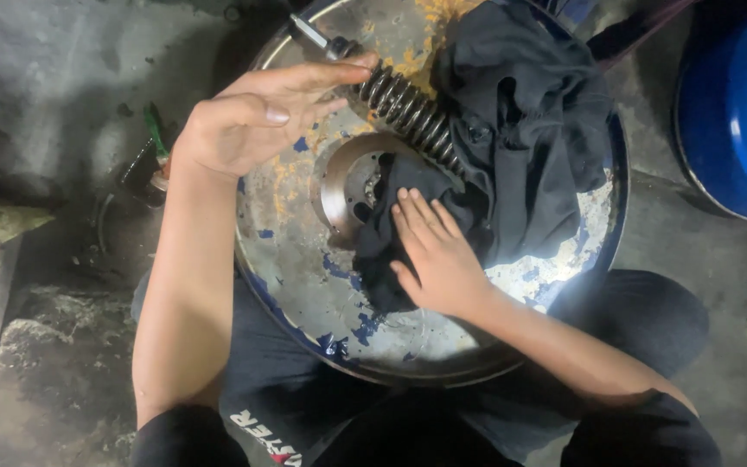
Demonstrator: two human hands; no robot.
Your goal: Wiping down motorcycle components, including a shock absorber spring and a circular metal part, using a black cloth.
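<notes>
A round metal drum lid (304, 268) with chipped blue and yellow paint lies in front of my knees. A dark coil-spring shock absorber (404, 108) rests across it, with its rod end toward the top left. My left hand (261, 117) reaches over the lid, fingertips touching the spring's upper end, fingers mostly extended. My right hand (434, 251) lies flat, pressing a black cloth (520, 130) onto the lid beside a round metal disc (347, 182) at its centre. The cloth covers the spring's lower end.
A blue plastic barrel (737, 104) stands at the upper right. Small dark parts and a green-handled tool (156, 138) lie on the dirty concrete floor at the left. My legs in dark trousers sit under the lid's near edge.
</notes>
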